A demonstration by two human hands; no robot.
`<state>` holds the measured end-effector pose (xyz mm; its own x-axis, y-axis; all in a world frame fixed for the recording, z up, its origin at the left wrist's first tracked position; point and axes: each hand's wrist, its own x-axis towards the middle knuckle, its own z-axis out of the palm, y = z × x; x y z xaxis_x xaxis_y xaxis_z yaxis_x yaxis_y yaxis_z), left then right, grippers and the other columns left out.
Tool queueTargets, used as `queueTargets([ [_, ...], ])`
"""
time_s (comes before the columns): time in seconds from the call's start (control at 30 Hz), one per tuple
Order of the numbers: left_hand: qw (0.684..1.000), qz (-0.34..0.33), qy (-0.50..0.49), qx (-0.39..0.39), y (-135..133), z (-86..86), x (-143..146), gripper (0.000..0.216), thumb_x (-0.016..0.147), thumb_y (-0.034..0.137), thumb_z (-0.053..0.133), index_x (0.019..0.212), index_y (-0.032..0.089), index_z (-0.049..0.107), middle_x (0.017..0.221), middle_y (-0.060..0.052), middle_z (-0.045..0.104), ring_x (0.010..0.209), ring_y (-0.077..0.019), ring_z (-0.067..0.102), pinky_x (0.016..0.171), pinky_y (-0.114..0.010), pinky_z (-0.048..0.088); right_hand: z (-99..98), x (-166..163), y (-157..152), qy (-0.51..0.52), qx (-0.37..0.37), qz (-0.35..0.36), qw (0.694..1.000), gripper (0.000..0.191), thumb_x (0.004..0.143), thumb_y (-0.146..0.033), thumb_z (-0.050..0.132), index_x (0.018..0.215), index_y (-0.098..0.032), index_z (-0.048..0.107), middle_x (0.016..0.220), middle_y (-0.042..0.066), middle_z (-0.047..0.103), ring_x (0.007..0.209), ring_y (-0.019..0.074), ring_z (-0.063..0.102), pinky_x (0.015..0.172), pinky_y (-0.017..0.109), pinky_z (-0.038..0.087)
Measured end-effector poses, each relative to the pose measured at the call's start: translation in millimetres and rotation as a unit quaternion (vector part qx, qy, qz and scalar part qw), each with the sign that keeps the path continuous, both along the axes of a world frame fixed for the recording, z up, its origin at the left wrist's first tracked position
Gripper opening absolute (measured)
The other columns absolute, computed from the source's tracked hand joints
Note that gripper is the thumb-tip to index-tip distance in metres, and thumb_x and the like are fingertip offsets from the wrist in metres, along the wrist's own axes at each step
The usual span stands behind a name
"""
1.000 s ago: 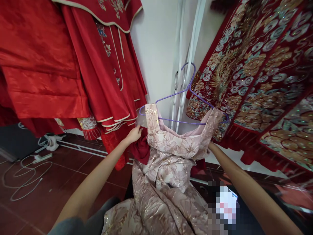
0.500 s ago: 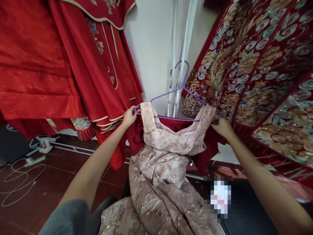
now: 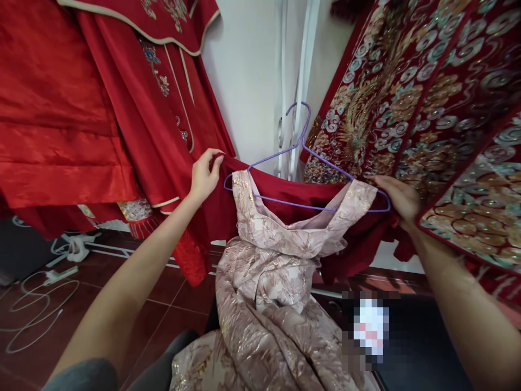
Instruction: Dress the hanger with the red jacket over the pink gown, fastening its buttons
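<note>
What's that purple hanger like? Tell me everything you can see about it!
The thin purple hanger looks like smooth wire. It has a curved hook, two sloping shoulders, a long bottom bar and rounded ends. It tilts a little, lower at the picture's right. The straps of a shiny pale-pink flowery dress rest over its shoulders, and dark red cloth shows behind it. I can't tell what the hook hangs from.

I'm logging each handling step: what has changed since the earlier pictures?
The left hand and right hand rose and spread apart; the bunched dark red cloth now stretches wide behind the purple hanger. The pale floral dress stayed on the hanger.
</note>
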<state>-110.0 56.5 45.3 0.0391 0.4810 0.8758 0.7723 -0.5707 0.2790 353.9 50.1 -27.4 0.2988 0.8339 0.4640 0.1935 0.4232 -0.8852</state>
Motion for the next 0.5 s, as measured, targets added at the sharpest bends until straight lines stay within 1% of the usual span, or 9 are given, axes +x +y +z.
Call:
queueTargets([
  [0.07, 1.000, 0.014, 0.025, -0.005, -6.9, -1.2, -1.0, 0.025, 0.095, 0.034, 0.043, 0.104, 0.019, 0.061, 0.101, -0.006, 0.069, 0.091, -0.0173, 0.062, 0.084, -0.028, 0.046, 5.3, 6.2, -16.1, -0.121, 0.045, 0.003, 0.992, 0.047, 0.062, -0.038, 0.075, 0.104, -0.020, 0.061, 0.087, 0.005, 0.065, 0.074, 0.0177, 0.059, 0.070, 0.030, 0.046],
  [0.1, 0.999, 0.022, 0.037, -0.013, -8.0, -1.7, -2.2, 0.026, 0.094, 0.034, 0.043, 0.105, 0.019, 0.061, 0.101, -0.006, 0.069, 0.091, -0.0177, 0.062, 0.084, -0.029, 0.045, 6.8, 10.7, -22.1, -0.192, 0.075, -0.001, 0.978, 0.054, 0.057, -0.034, 0.076, 0.107, -0.021, 0.058, 0.085, 0.004, 0.063, 0.071, 0.0175, 0.057, 0.067, 0.030, 0.046],
  [0.17, 0.997, 0.038, 0.055, -0.030, -7.1, -2.4, -5.1, 0.027, 0.094, 0.034, 0.044, 0.106, 0.019, 0.062, 0.101, -0.006, 0.069, 0.089, -0.0184, 0.062, 0.083, -0.029, 0.046, 8.0, 20.6, -29.7, -0.327, 0.127, -0.024, 0.936, 0.063, 0.053, -0.028, 0.073, 0.113, -0.021, 0.052, 0.087, 0.003, 0.059, 0.068, 0.0175, 0.054, 0.066, 0.031, 0.045],
  [0.2, 0.997, 0.046, 0.060, -0.035, -5.8, -2.5, -6.5, 0.027, 0.093, 0.034, 0.044, 0.106, 0.019, 0.063, 0.101, -0.006, 0.070, 0.088, -0.0187, 0.062, 0.082, -0.030, 0.046, 8.0, 25.0, -31.4, -0.378, 0.144, -0.039, 0.914, 0.065, 0.054, -0.026, 0.068, 0.115, -0.021, 0.049, 0.090, 0.004, 0.058, 0.070, 0.0183, 0.054, 0.068, 0.032, 0.045],
  [0.27, 0.995, 0.061, 0.068, -0.043, -2.9, -2.2, -8.4, 0.028, 0.093, 0.034, 0.044, 0.107, 0.019, 0.063, 0.101, -0.006, 0.070, 0.088, -0.0195, 0.063, 0.081, -0.030, 0.046, 7.5, 30.9, -31.6, -0.443, 0.164, -0.076, 0.878, 0.065, 0.055, -0.021, 0.060, 0.119, -0.019, 0.048, 0.101, 0.009, 0.056, 0.082, 0.0218, 0.055, 0.076, 0.034, 0.046],
  [0.33, 0.993, 0.069, 0.080, -0.050, 0.2, -0.9, -9.2, 0.029, 0.093, 0.035, 0.044, 0.107, 0.020, 0.064, 0.102, -0.006, 0.071, 0.088, -0.0202, 0.063, 0.081, -0.031, 0.045, 8.4, 32.5, -28.3, -0.467, 0.168, -0.125, 0.859, 0.058, 0.057, -0.018, 0.056, 0.115, -0.017, 0.052, 0.104, 0.012, 0.055, 0.091, 0.0246, 0.054, 0.082, 0.036, 0.046],
  [0.37, 0.992, 0.070, 0.086, -0.054, 1.8, 0.3, -9.3, 0.029, 0.093, 0.035, 0.044, 0.107, 0.020, 0.064, 0.102, -0.006, 0.071, 0.089, -0.0205, 0.063, 0.081, -0.031, 0.045, 10.3, 32.0, -25.6, -0.467, 0.167, -0.146, 0.856, 0.051, 0.059, -0.018, 0.055, 0.109, -0.017, 0.056, 0.100, 0.012, 0.055, 0.091, 0.0249, 0.054, 0.082, 0.037, 0.045],
  [0.43, 0.991, 0.074, 0.095, -0.060, 5.2, 4.3, -8.9, 0.028, 0.092, 0.035, 0.045, 0.106, 0.021, 0.065, 0.104, -0.006, 0.071, 0.089, -0.0208, 0.063, 0.081, -0.032, 0.045, 18.2, 29.9, -18.8, -0.448, 0.168, -0.169, 0.862, 0.033, 0.065, -0.018, 0.053, 0.097, -0.018, 0.061, 0.089, 0.010, 0.057, 0.086, 0.0235, 0.055, 0.080, 0.036, 0.046],
  [0.5, 0.990, 0.081, 0.095, -0.058, 7.9, 10.4, -8.1, 0.026, 0.091, 0.034, 0.046, 0.105, 0.022, 0.066, 0.103, -0.005, 0.071, 0.088, -0.0208, 0.063, 0.081, -0.032, 0.045, 31.7, 28.3, -11.5, -0.397, 0.181, -0.181, 0.882, 0.020, 0.073, -0.018, 0.049, 0.088, -0.019, 0.061, 0.080, 0.008, 0.058, 0.078, 0.0208, 0.056, 0.078, 0.035, 0.046],
])
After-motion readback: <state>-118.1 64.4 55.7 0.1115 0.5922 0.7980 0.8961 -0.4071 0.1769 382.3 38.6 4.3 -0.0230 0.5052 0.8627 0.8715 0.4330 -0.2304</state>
